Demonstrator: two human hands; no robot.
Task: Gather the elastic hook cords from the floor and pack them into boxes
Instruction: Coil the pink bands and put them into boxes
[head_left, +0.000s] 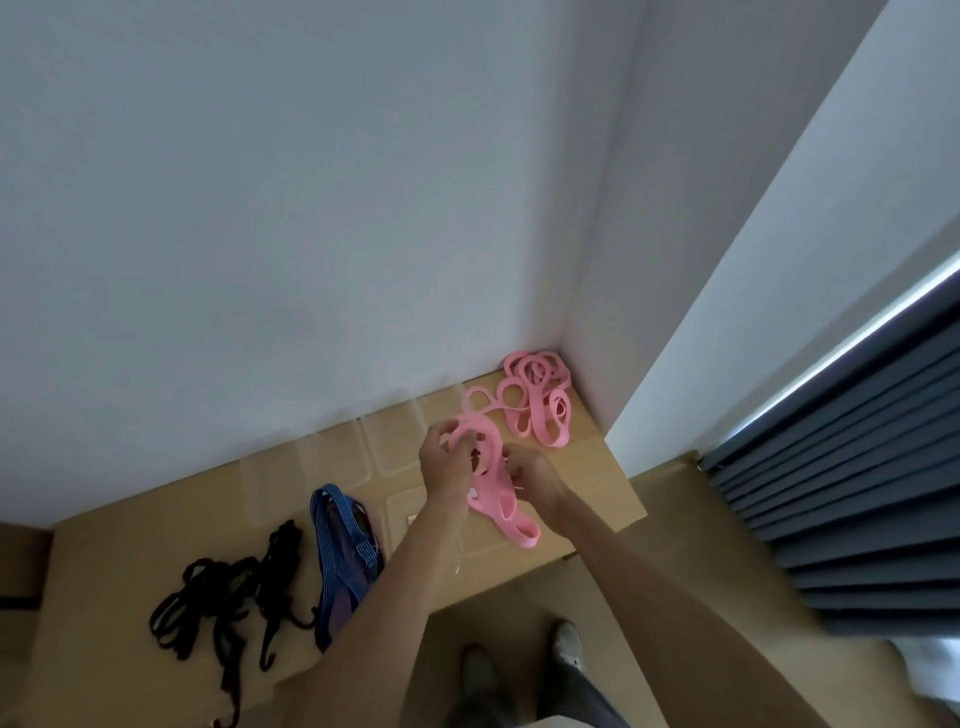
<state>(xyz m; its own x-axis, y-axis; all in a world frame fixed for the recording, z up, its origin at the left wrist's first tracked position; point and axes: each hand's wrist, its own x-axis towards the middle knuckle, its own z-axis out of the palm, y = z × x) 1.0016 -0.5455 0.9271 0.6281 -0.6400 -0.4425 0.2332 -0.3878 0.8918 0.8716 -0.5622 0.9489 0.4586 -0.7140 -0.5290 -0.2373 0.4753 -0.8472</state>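
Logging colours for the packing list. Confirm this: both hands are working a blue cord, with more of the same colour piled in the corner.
Wrong colour. In the head view the left hand and right hand hold a pink cord; the corner pile is pink too.

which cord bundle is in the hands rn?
The near pink bundle: left hand and right hand both grip it. The far pink bundle, blue bundle and black cords lie untouched.

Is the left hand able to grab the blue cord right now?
Probably not right away. The left hand is busy: its fingers grip the pink strap together with the right hand. The blue cord lies uncovered close beside the left forearm, so once it lets go, nothing blocks it.
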